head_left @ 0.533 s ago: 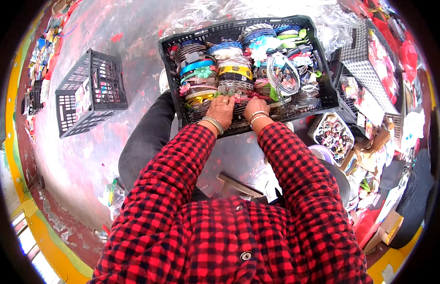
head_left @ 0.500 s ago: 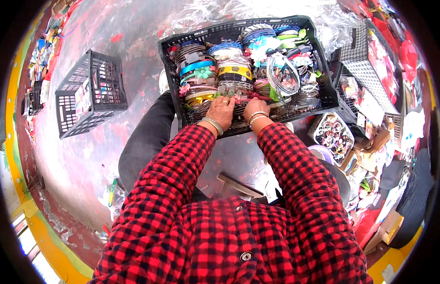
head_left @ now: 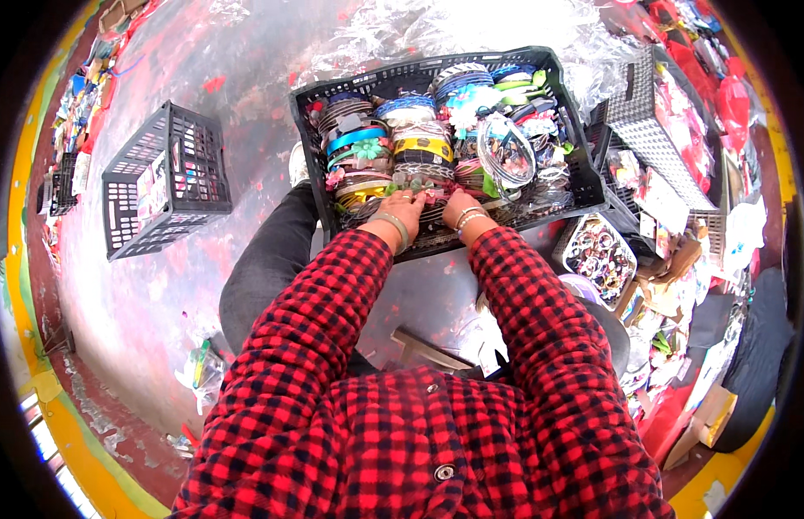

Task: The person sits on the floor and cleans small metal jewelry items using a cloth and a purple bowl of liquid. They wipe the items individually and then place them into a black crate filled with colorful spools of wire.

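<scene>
A black plastic crate [head_left: 583, 164] stands before me, packed with rows of headbands [head_left: 423, 149] in many colours, some with bows and flowers. At its near side, my left hand [head_left: 400, 214] lies over the closest headbands, fingers stretched out across them. Just to its right, my right hand [head_left: 461, 210] is closed, with its fingers curled down among the headbands; what they pinch is hidden. A loose bundle of clear and silvery bands [head_left: 507, 156] lies on top of the pile, right of my hands.
An openwork black crate [head_left: 168, 182] sits on the floor to the left. On the right are a woven grey basket [head_left: 657, 130], a white basket of small mixed items [head_left: 599, 258], and heaped goods. Clear plastic sheeting [head_left: 471, 26] lies beyond the crate.
The view has shifted slightly, so the crate appears a little lower. Both hands stay at the crate's near side, with the right fingers a little deeper among the headbands.
</scene>
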